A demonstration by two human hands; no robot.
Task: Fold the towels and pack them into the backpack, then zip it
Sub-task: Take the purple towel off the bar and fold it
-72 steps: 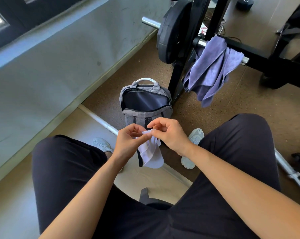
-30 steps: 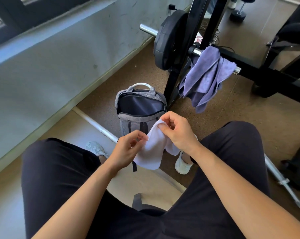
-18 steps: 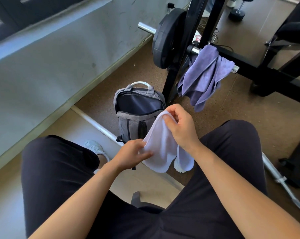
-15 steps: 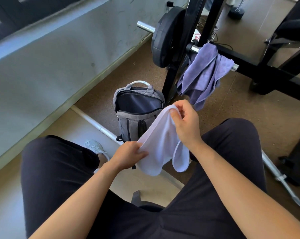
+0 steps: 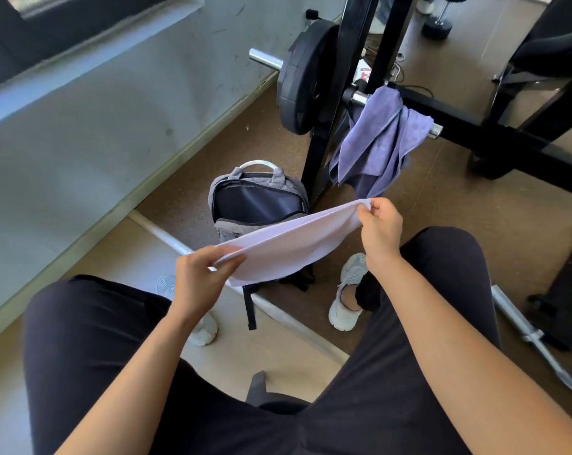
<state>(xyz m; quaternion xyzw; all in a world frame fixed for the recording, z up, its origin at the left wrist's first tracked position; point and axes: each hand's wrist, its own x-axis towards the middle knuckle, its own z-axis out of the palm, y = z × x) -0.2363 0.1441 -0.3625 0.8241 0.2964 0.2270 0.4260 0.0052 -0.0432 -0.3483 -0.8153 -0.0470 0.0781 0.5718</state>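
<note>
White towel (image 5: 287, 247), purple towel (image 5: 378, 142), grey backpack (image 5: 258, 195).

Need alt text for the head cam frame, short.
Seated person's left hand and right hand stretch a white towel above an open grey backpack on the floor; a purple towel hangs on a barbell rack behind.

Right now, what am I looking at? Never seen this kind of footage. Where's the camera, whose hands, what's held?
There is no robot here. One wide-angle camera sits on a person's head, looking down past their knees at a gym floor. The left hand and right hand each pinch one end of a white towel, stretched out between them in the air. Behind it on the floor stands a grey backpack, unzipped and open at the top. A purple towel hangs over the barbell on the black rack.
</note>
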